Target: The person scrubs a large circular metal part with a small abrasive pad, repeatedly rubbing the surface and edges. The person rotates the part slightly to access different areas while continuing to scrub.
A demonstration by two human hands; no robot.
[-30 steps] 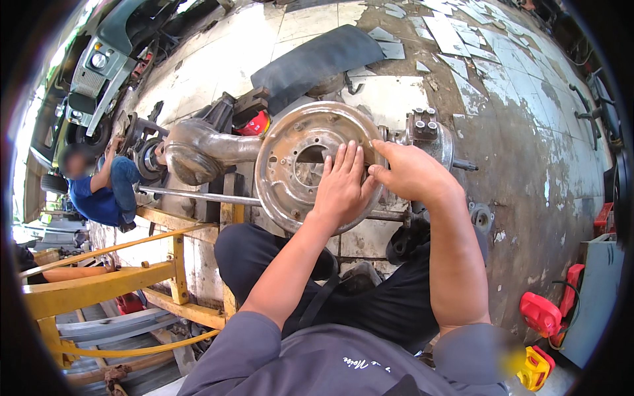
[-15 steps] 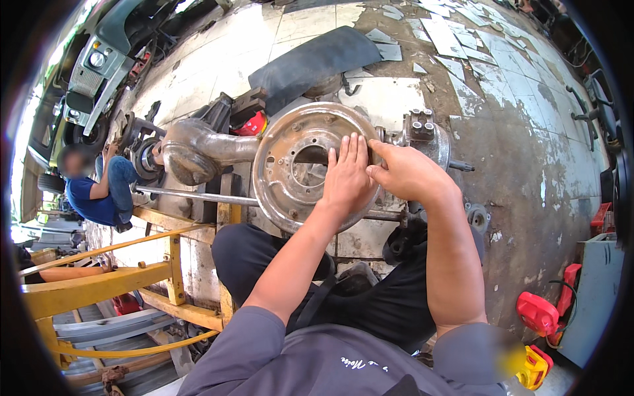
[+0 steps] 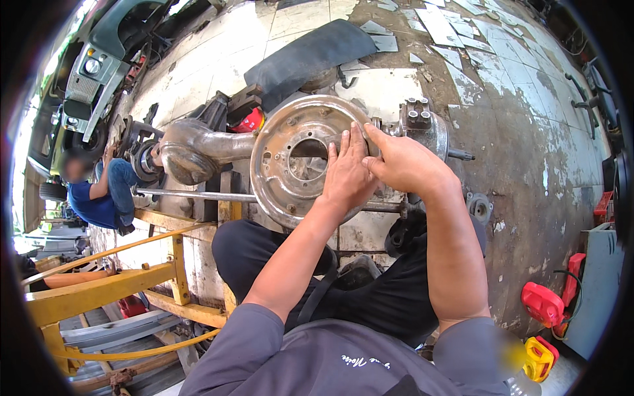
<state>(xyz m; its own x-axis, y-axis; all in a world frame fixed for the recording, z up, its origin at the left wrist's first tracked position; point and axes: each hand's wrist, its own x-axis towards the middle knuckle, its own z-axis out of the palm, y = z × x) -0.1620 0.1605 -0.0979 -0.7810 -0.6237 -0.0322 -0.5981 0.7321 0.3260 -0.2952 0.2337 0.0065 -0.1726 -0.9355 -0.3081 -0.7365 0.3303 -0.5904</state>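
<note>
A round, rust-brown brake backing plate [image 3: 274, 181] with a large centre hole and a ring of small holes stands tilted in front of me. My left hand [image 3: 350, 177] lies flat on its right face, fingers stretched out and slightly apart. My right hand [image 3: 408, 164] is at the plate's right rim, thumb and forefinger on the near side by my left fingers. Its other fingers are hidden, and it seems to grip the rim. Left of the plate is a bulbous metal axle housing [image 3: 188, 153]. A metal hub part with a bolted block [image 3: 419, 119] lies just behind my right hand.
A long metal rod [image 3: 198, 195] runs below the axle. A yellow metal frame [image 3: 99, 288] stands at left, with a person in blue [image 3: 94, 201] crouching beyond. A dark curved panel [image 3: 310, 63] lies on the floor ahead. Red plastic parts [image 3: 543, 301] sit beside a grey-blue cabinet [image 3: 598, 284].
My left fingers have spread a little on the plate. My right forefinger has slid slightly up along the rim. The plate stays nearly in place, while the whole view has shifted a little.
</note>
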